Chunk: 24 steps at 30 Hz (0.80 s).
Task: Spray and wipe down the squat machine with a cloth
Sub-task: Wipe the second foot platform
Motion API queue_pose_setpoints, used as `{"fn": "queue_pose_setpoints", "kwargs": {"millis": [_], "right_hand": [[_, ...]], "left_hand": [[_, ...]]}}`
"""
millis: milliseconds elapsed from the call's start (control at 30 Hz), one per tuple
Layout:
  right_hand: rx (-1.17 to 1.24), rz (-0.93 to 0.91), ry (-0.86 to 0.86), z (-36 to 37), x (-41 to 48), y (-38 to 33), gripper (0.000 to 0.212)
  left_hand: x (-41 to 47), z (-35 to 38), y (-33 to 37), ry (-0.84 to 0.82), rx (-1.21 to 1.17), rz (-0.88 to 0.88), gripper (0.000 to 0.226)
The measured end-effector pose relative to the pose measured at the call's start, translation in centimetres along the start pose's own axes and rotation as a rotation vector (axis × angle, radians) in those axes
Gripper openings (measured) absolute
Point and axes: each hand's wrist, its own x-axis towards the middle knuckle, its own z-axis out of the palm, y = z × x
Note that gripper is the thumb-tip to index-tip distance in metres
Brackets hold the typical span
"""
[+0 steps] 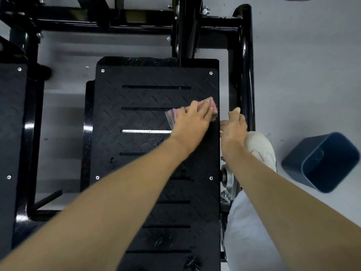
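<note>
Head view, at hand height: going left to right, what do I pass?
Side footplate → slotted footplate → left hand flat on the pink cloth → right hand → blue bin.

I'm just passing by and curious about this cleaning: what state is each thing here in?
Left hand: flat, fingers straight, pressing the cloth.
Cloth: pink, bunched under that hand, near the footplate's right edge.
Footplate: black, with a few wet-looking spots.
Right hand: beside the plate's right edge, fingers curled; unclear whether it holds anything.
Blue bin: on the floor, open-topped.
</note>
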Motion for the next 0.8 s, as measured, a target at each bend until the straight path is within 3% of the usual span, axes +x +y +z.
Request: {"fn": "queue_pose_setpoints", "kwargs": {"millis": [67, 200, 267, 467, 533, 633, 700, 733, 800], "right_hand": [[-0.005, 0.007, 0.004, 0.0, 0.2, -0.1, 0.051], [-0.05, -0.014, -0.006, 0.0, 0.2, 0.1, 0.046], [-0.075, -0.053, -0.007, 0.1, 0.0, 0.4, 0.041], [-0.16, -0.119, -0.045, 1.1, -0.7, 1.3, 0.035], [-0.194, -0.156, -0.034, 1.1, -1.0, 1.6, 0.031], [-0.28, -0.248, -0.042, 1.3, -1.3, 1.8, 0.03], [-0.348, -0.282, -0.052, 1.6, -1.4, 1.9, 0.03], [-0.371, -0.292, -0.056, 1.8, -1.5, 1.9, 0.031], [-0.391, -0.302, -0.061, 2.3, -1.6, 2.2, 0.033]], "left_hand": [[-0.6, 0.6, 1.9, 0.019, -0.049, -0.033, 0.067], [-3.1, 1.9, 2.2, 0.008, 0.06, 0.29, 0.063], [-4.3, 2.5, 0.6, 0.027, 0.152, 0.361, 0.068], [-7.3, 2.9, -1.9, -0.061, 0.012, -0.145, 0.076], [-7.7, 3.4, -0.6, -0.093, -0.03, -0.099, 0.074], [-8.2, 3.9, -0.1, 0.002, 0.031, 0.148, 0.069], [-8.5, 3.8, -1.3, -0.021, 0.107, 0.273, 0.068], [-8.6, 3.8, -2.2, -0.054, 0.135, 0.288, 0.069], [-9.2, 3.7, -4.0, -0.087, 0.13, 0.15, 0.073]]}}
